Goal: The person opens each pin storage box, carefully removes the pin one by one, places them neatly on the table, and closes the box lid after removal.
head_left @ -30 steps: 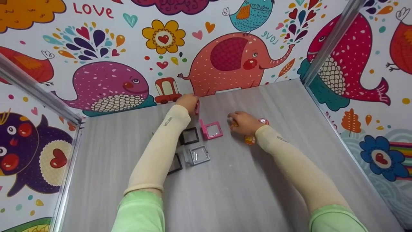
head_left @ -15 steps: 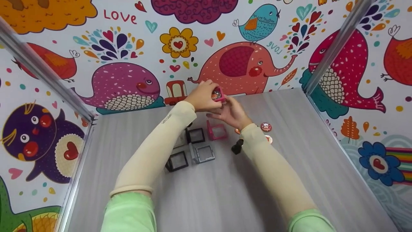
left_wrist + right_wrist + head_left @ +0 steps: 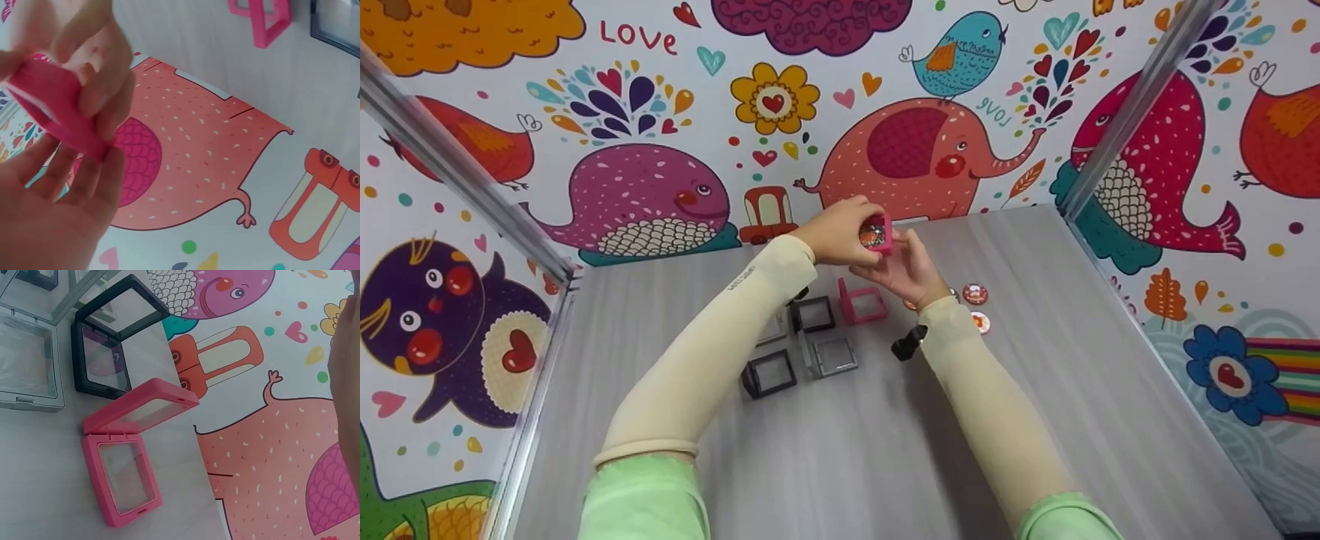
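My left hand (image 3: 836, 232) grips a pink hinged display case (image 3: 888, 236) above the back of the table. A round patterned badge (image 3: 873, 237) shows inside it. From below and to the right, my right hand (image 3: 911, 274) holds the same case. In the left wrist view the case (image 3: 50, 84) sits between the left hand (image 3: 50, 225) and the curled fingers of the right hand (image 3: 95, 50). A second pink case (image 3: 93, 461) stands on the table with its lid raised and a clear film window.
Left of that pink case stand a black case (image 3: 814, 301), a silver case (image 3: 855, 355), another black case (image 3: 774, 391) and a pale one (image 3: 771, 331). Right of my right wrist lie badges, including a red badge (image 3: 975, 293) and a white-rimmed badge (image 3: 980, 322). The patterned wall (image 3: 780, 165) borders the table's back.
The left hand has lifted the pink case from the table's back and moved right. The right hand has left the badges and joined it. Over the last half second the case has turned slightly.
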`<state>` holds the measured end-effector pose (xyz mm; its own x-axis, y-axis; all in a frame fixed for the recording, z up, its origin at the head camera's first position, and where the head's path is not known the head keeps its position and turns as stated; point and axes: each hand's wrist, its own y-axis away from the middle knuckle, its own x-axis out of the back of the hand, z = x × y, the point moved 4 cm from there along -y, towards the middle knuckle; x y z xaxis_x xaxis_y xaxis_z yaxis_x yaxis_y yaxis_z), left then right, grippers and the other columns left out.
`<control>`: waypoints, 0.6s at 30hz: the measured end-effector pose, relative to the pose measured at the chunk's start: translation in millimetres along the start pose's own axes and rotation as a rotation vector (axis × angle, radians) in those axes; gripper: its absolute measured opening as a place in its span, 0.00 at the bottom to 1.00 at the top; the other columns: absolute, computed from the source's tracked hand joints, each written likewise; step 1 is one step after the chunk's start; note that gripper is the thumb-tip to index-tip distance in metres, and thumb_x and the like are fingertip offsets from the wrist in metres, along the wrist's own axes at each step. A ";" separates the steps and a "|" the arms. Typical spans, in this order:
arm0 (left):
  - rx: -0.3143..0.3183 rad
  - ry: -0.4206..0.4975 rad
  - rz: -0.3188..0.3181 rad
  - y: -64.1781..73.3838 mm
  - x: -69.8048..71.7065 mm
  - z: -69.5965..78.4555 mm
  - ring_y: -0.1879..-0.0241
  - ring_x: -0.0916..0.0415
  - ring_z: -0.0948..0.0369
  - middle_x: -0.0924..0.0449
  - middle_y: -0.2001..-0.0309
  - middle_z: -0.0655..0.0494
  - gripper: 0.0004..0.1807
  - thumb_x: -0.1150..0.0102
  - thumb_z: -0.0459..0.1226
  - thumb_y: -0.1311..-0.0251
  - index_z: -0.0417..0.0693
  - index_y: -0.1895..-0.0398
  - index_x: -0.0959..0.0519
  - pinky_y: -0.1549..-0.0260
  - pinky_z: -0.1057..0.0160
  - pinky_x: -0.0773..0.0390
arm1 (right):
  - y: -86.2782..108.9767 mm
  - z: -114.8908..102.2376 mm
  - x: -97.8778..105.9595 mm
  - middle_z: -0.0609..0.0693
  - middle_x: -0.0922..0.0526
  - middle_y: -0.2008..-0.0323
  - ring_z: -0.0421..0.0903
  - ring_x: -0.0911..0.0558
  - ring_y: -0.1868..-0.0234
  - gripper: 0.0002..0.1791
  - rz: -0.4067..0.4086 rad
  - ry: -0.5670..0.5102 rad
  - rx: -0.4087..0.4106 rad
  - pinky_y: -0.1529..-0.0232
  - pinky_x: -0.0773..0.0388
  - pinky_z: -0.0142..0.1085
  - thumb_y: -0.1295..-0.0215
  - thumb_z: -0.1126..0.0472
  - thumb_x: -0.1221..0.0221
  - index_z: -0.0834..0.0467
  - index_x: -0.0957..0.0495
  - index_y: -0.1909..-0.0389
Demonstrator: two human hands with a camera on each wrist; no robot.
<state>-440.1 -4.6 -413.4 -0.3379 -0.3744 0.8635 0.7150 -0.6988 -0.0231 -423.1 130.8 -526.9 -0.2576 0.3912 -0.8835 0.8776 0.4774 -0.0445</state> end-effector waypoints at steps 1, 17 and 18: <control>0.002 0.004 -0.012 0.6 0.3 1.9 0.44 0.26 0.56 0.23 0.42 0.51 0.37 0.20 0.46 0.41 0.44 0.30 0.23 0.42 0.59 0.19 | 1.1 0.4 0.3 0.64 0.22 0.34 0.61 0.18 0.41 0.31 0.003 0.012 0.005 0.42 0.15 0.57 0.22 0.58 0.52 0.63 0.38 0.22; 0.017 0.110 0.066 7.9 -0.1 13.7 0.46 0.22 0.56 0.19 0.44 0.51 0.36 0.19 0.52 0.39 0.45 0.33 0.21 0.43 0.61 0.19 | 21.8 -3.9 5.6 0.66 0.23 0.33 0.68 0.17 0.38 0.39 0.105 -0.026 0.068 0.35 0.26 0.66 0.36 0.62 0.41 0.62 0.36 0.22; 0.021 0.144 0.080 9.6 -0.5 11.8 0.45 0.22 0.56 0.20 0.43 0.50 0.38 0.19 0.51 0.38 0.45 0.30 0.22 0.43 0.61 0.19 | 23.0 -6.2 6.7 0.67 0.23 0.33 0.69 0.18 0.37 0.37 0.094 -0.004 0.063 0.34 0.28 0.66 0.34 0.63 0.43 0.62 0.35 0.23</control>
<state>-425.9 -3.9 -408.1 -0.3632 -0.5127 0.7779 0.7549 -0.6513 -0.0768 -407.1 149.3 -530.9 -0.1715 0.4290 -0.8869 0.9215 0.3884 0.0096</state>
